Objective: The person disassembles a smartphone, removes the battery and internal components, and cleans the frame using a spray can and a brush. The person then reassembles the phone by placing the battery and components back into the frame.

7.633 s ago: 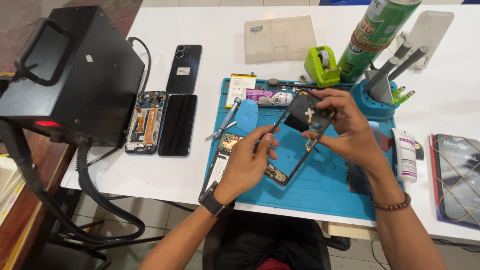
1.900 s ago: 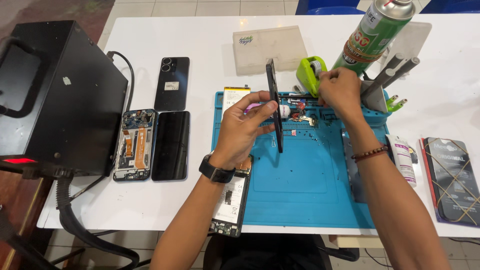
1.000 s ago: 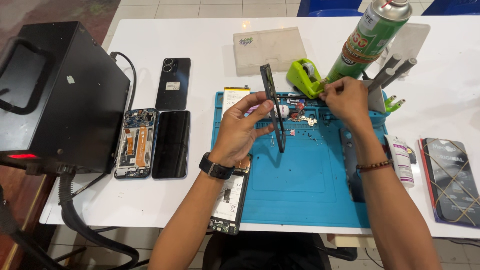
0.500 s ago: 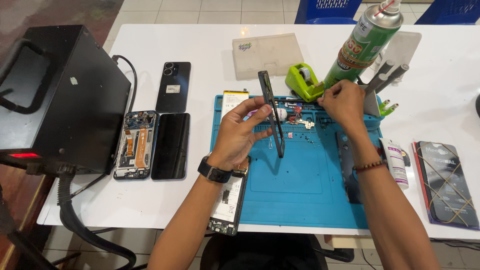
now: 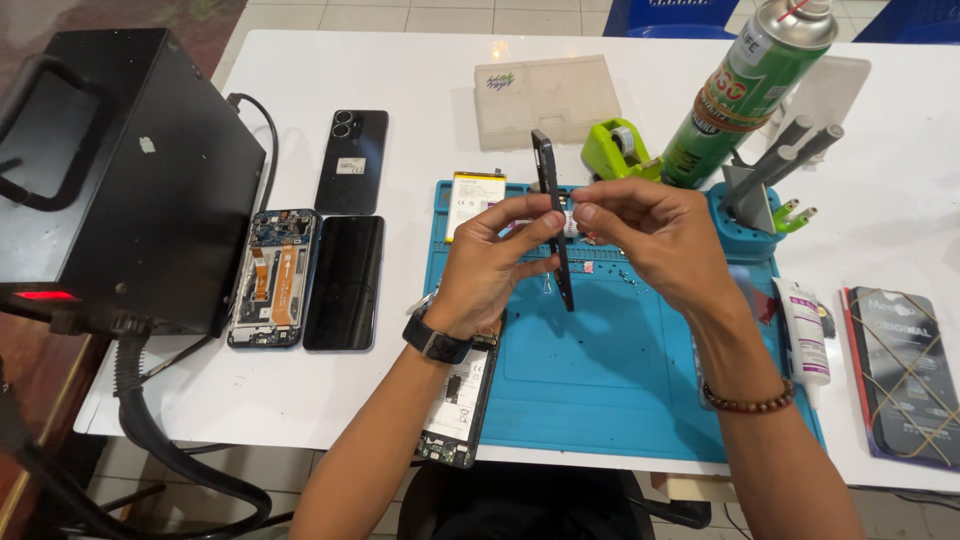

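Note:
My left hand point(image 5: 490, 260) holds a dark phone frame point(image 5: 552, 215) upright and edge-on above the blue work mat point(image 5: 620, 390), with thumb and fingers around its middle. My right hand point(image 5: 655, 235) pinches the same frame from the right side, fingertips meeting the left hand's at the frame. An opened phone body point(image 5: 455, 395) with its circuit board showing lies under my left wrist at the mat's left edge. A yellow-labelled battery point(image 5: 474, 192) rests at the mat's top left corner.
A black machine point(image 5: 110, 180) with a hose stands at the left. Beside it lie an opened phone point(image 5: 272, 278), a black screen point(image 5: 345, 282) and a black phone back point(image 5: 352, 160). A green spray can point(image 5: 750, 90), tape dispenser point(image 5: 615, 148), tool holder point(image 5: 750, 205), white tube point(image 5: 805, 335) and boxed package point(image 5: 905, 375) sit at the right.
My right hand has come back from the small parts at the mat's top edge and now pinches the upright frame together with my left hand. The frame stays upright.

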